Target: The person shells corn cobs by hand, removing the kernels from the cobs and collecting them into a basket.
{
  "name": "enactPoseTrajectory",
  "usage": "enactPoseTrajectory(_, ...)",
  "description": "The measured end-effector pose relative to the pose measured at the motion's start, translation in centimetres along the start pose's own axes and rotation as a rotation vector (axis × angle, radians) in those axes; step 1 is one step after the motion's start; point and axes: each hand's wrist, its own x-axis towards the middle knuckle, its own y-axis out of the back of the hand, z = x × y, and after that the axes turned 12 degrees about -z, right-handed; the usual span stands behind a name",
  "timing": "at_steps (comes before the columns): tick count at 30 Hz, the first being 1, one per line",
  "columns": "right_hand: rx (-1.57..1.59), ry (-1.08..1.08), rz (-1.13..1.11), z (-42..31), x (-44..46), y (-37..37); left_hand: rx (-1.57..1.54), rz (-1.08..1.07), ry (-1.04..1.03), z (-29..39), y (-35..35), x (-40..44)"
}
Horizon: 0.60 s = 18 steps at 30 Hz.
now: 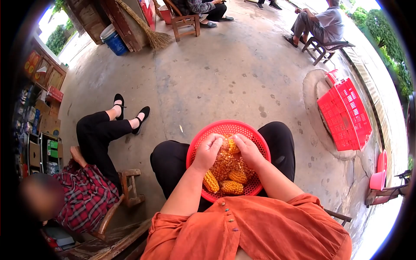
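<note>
A red perforated plastic basket [227, 125] rests on my lap between my knees. Over it, my left hand [208, 152] and my right hand [248, 151] close round one yellow corn cob [233, 147], fingertips nearly meeting at its top. Part of that cob is hidden behind the fingers. Below them, loose kernels [223, 165] cover the middle of the basket. Three more cobs lie nearer my body: one at the left [211, 182], one at the front [232, 187] and a shorter one [238, 176] just above it.
To my left sits a person in a plaid shirt [89, 195], legs stretched toward the floor's middle. A red crate [346, 115] stands at the right. Farther off are seated people, a broom [149, 30] and a blue bucket [114, 41]. Stocked shelves line the left side.
</note>
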Motion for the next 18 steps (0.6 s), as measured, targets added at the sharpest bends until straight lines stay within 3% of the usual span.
enactPoseTrajectory(1,0.022,0.015,-0.003,0.0,0.0,0.1,0.000,0.000,0.000,0.2,-0.1,0.0)
enactPoseTrajectory(6,-0.115,0.061,0.005,1.1,0.5,0.5,0.668,0.029,-0.307,0.7,0.0,0.1)
enactPoseTrajectory(12,-0.030,0.063,-0.033,0.0,-0.1,0.3,0.554,0.008,-0.366,1.0,0.0,0.2)
enactPoseTrajectory(18,0.055,0.061,-0.210,0.7,0.2,0.8,0.661,0.056,-0.353,0.7,0.4,0.3)
